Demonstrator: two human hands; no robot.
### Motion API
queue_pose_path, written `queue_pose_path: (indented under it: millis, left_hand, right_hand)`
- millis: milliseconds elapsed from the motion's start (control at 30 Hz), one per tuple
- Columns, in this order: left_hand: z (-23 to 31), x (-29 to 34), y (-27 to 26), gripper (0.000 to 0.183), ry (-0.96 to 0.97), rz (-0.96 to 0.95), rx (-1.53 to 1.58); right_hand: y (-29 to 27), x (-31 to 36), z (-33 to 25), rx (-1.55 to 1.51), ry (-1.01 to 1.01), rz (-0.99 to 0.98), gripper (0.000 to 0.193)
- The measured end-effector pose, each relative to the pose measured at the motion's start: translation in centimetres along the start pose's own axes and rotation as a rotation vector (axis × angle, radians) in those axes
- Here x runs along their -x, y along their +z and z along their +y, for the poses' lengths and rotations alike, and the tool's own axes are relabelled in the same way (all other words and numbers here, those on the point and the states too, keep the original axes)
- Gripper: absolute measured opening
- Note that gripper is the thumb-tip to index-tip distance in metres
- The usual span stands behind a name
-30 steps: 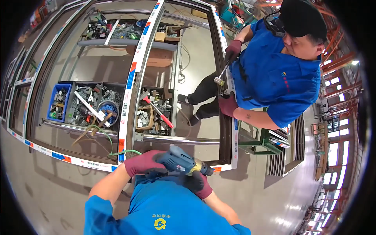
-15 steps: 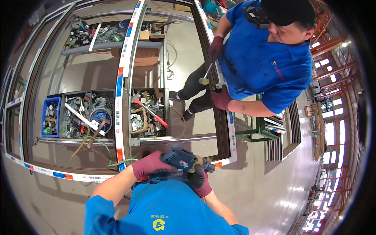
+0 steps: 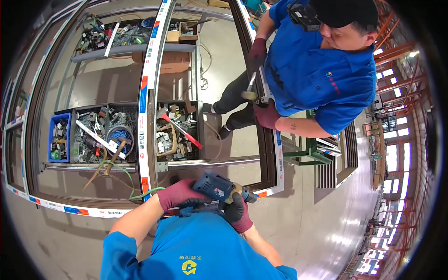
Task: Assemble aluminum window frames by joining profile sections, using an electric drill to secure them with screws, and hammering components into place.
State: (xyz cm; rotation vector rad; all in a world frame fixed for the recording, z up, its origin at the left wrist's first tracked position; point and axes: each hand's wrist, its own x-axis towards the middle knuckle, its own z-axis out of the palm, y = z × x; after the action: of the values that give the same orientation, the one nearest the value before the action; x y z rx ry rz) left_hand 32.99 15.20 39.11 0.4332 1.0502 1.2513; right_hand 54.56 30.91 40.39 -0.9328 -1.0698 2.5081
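Observation:
Close to my body I hold a dark blue power drill (image 3: 215,186), its chuck and thin bit toward the right. My left hand (image 3: 179,195), in a maroon and black glove, is closed round its handle end. The gloved right hand (image 3: 239,213) grips the drill's front from below, just behind the chuck. A green cord (image 3: 148,192) runs near my left wrist. Beyond the drill lies a large frame of dark profiles with white printed film (image 3: 146,93), and the bit is near its lower right corner.
Across the frame a co-worker in a blue shirt (image 3: 322,70) holds a small hammer (image 3: 249,95) over its edge. Below the frame's openings are trays of metal parts, a blue bin (image 3: 60,137) and a red-handled hammer (image 3: 184,133). More stacked profiles (image 3: 343,158) stand at the right.
The drill has tipped slightly, its rear rising and its front dropping a little in my hands. The co-worker's hammer has come down toward their other hand at the frame edge.

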Motion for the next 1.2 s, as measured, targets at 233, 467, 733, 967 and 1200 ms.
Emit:
queue_pose_path:
  millis: [233,467,733,967,1200]
  left_hand:
    - [2.2,-0.1,0.1,0.042,-0.170,-0.071,0.191]
    - [3.0,-0.9,0.7,0.042,-0.003,-0.008,-0.097]
    - [4.8,-0.7,1.0,0.035,-0.075,0.044,0.028]
    - [6.9,-2.3,0.0,0.033,-0.086,0.146,0.152]
    - [8.0,-4.9,-3.2,0.029,-0.005,0.278,0.235]
  right_hand:
    - [0.4,-0.3,-0.5,-0.078,0.022,-0.054,0.052]
    - [0.7,-0.6,-0.7,-0.121,0.120,0.147,0.057]
    - [3.3,-0.9,-3.2,-0.214,0.127,0.092,0.050]
    - [-3.2,-1.7,-8.1,0.825,-0.057,-0.009,0.040]
    - [-8.9,-6.3,-15.8,1.529,-0.491,0.483,0.050]
